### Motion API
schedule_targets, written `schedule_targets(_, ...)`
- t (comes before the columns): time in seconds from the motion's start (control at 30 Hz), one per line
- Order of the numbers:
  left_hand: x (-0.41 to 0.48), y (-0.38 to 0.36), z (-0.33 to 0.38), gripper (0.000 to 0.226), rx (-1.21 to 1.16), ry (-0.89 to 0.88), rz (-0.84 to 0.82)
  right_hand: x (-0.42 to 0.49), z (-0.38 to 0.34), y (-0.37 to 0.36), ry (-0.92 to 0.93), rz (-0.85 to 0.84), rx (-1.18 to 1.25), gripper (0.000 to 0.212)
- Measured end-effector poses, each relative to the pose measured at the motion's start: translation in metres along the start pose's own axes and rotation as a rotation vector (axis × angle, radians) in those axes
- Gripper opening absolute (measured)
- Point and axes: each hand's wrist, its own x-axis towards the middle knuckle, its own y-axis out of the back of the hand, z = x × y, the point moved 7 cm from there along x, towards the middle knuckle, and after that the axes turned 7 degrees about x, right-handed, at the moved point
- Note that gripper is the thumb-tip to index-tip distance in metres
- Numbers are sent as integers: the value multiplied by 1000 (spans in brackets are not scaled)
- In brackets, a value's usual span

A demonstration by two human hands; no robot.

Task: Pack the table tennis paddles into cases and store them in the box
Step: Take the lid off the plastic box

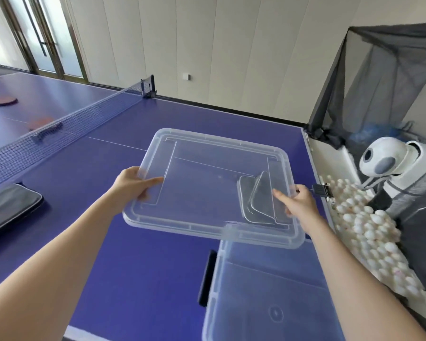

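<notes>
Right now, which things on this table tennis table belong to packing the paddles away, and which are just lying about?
For the job:
clear lid, gripped by left hand and right hand; open box; black case; far paddle; near paddle.

Lying about:
net; white balls; ball machine; dark catch netting.

lid (207,193) and box (268,291): clear plastic, smooth, glossy. table top (145,254): blue, matt, smooth. net (59,129): woven mesh cloth. case (8,207) near left: black fabric, slight sheen. far-right screen (379,82): black mesh cloth. ball machine (384,158): white glossy plastic.
</notes>
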Motion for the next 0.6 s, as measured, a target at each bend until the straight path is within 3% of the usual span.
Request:
schedule_targets(0.17,81,48,-9,31,81,-5,-1,14,-31,-69,27,128,-51,60)
schedule_targets(0.37,160,77,-19,44,281,-35,-1,37,-43,-134,-28,149,-99,52)
schedule_targets(0.5,206,72,-34,48,360,-22,-26,70,-41,-164,-69,126,-103,64)
schedule_targets(0.6,238,60,-50,47,399,2,-40,100,-30,-186,-88,111,-126,61)
